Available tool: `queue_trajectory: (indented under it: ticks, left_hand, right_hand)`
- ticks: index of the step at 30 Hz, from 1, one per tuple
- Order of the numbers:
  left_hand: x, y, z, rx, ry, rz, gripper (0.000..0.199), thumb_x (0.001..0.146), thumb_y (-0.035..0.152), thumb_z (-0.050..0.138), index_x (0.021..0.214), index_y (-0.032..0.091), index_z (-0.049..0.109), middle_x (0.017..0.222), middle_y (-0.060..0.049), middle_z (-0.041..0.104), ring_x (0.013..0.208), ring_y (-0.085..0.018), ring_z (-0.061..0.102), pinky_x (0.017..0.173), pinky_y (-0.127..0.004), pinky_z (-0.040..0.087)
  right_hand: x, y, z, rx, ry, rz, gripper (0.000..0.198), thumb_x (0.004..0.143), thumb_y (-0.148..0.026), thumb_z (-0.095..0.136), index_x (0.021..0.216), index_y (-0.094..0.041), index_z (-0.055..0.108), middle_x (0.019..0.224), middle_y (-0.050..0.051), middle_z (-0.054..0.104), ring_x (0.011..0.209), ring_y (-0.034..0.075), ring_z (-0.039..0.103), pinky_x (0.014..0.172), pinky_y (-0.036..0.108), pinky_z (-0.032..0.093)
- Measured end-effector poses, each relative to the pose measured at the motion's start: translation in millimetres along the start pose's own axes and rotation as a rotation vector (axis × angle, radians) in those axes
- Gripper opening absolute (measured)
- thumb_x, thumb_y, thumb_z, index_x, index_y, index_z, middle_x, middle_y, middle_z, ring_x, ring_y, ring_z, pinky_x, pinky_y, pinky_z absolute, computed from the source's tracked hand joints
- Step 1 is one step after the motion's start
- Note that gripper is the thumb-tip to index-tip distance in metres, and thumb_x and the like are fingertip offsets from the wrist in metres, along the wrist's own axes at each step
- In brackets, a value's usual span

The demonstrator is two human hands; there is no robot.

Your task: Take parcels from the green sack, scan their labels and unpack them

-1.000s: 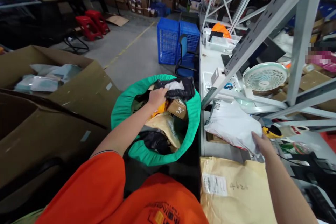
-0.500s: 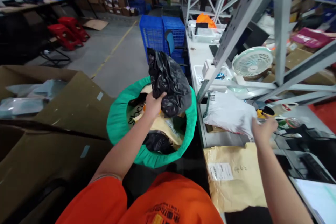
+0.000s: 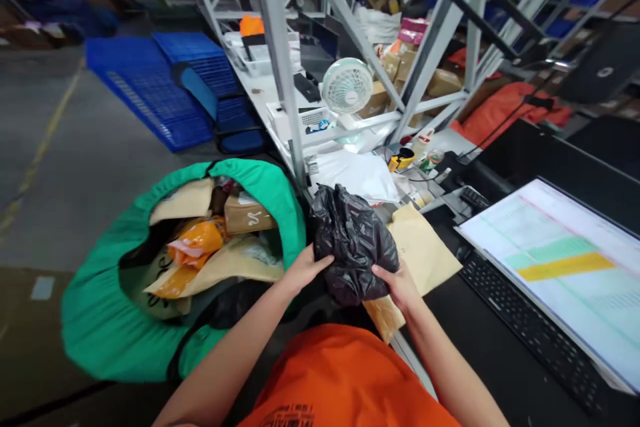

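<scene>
A crumpled black plastic parcel bag (image 3: 353, 243) is held in front of my body. My left hand (image 3: 306, 272) grips its left side, thumb on top, and my right hand (image 3: 397, 283) grips its lower right side the same way. Partly behind the bag lies a tan paper envelope (image 3: 425, 253) on the desk. Farther back is a white plastic mailer (image 3: 353, 173). To the left stands a round sack with a green cloth rim (image 3: 100, 327), holding an orange plastic package (image 3: 197, 240), a small brown box (image 3: 247, 215) and tan paper envelopes.
At right are a monitor (image 3: 555, 260) with a coloured table on its screen and a black keyboard (image 3: 525, 327). Metal rack posts (image 3: 280, 67) rise behind the desk, near a small fan (image 3: 347, 85). Blue crates (image 3: 150, 90) and a blue chair (image 3: 240, 140) stand beyond the sack.
My view has turned right. The black bag has moved from above the green-rimmed sack to the desk side. My right hand has left the white mailer and now holds the bag too.
</scene>
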State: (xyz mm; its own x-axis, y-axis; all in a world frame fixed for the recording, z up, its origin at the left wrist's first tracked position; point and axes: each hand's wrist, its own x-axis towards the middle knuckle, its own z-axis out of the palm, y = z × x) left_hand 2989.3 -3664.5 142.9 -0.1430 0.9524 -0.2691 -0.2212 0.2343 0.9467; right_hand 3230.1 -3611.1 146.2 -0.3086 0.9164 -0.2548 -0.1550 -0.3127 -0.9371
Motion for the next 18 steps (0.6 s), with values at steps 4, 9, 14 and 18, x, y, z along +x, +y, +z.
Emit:
queue_trajectory:
  ticks: [4, 9, 14, 18]
  left_hand:
    - [10.1, -27.3, 14.8, 0.127, 0.041, -0.054, 0.064, 0.065, 0.058, 0.081, 0.109, 0.015, 0.064, 0.104, -0.014, 0.074, 0.092, -0.028, 0.071, 0.093, -0.047, 0.053]
    - [19.3, -39.0, 23.0, 0.315, 0.056, 0.01, 0.048, 0.073, 0.055, 0.073, 0.1, 0.016, 0.066, 0.096, -0.011, 0.073, 0.085, -0.023, 0.068, 0.085, -0.041, 0.054]
    - [25.3, -49.2, 57.6, 0.232, -0.065, 0.008, 0.065, 0.069, 0.06, 0.076, 0.115, 0.016, 0.062, 0.115, -0.017, 0.068, 0.102, -0.028, 0.066, 0.094, -0.047, 0.052]
    - [25.3, -56.4, 98.8, 0.083, -0.187, 0.014, 0.093, 0.065, 0.069, 0.078, 0.138, 0.019, 0.049, 0.145, -0.02, 0.051, 0.127, -0.033, 0.054, 0.105, -0.048, 0.047]
  right_hand:
    - [-18.5, 19.6, -39.2, 0.012, 0.274, -0.001, 0.053, 0.053, -0.037, 0.093, 0.098, -0.018, 0.072, 0.1, 0.007, 0.077, 0.09, 0.028, 0.071, 0.092, 0.048, 0.055]
    - [-44.8, 27.5, -94.3, -0.153, 0.601, -0.036, 0.058, 0.053, -0.044, 0.091, 0.098, -0.014, 0.07, 0.093, 0.01, 0.076, 0.083, 0.028, 0.07, 0.077, 0.042, 0.058]
    - [-59.3, 9.7, -113.0, -0.54, 0.567, -0.18, 0.049, 0.064, -0.048, 0.083, 0.096, -0.014, 0.069, 0.087, 0.008, 0.074, 0.077, 0.025, 0.067, 0.07, 0.037, 0.055]
    - [-61.6, 2.0, -96.1, -0.845, 0.353, -0.536, 0.024, 0.079, -0.029, 0.071, 0.101, -0.019, 0.07, 0.092, 0.006, 0.069, 0.083, 0.021, 0.063, 0.074, 0.035, 0.053]
